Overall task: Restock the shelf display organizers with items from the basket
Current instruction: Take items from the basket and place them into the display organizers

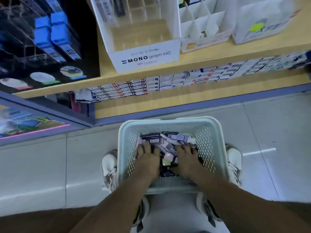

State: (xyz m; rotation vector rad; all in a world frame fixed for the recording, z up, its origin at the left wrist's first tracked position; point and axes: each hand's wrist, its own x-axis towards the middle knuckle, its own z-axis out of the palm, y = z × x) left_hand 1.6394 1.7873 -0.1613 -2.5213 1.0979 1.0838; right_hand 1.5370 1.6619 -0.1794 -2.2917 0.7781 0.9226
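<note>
A pale green perforated basket [217,148] stands on the floor in front of the shelf. Inside lies a heap of small purple, black and white packets [168,140]. My left hand [148,158] reaches down into the left of the heap, fingers spread over the packets. My right hand [186,158] lies on the right of the heap, fingers down among the packets. Whether either hand grips a packet is hidden by the hands themselves. On the wooden shelf [193,56] stands a clear MONO graph MG display organizer [144,59] with bare slots, and beside it a white divided organizer [203,26].
Rows of small boxes [168,81] fill the lower shelf. A black display [42,39] with blue packs stands at the left. A white bag [262,19] sits at the right on the shelf. White shoes [109,163] flank the basket on the tiled floor [33,165].
</note>
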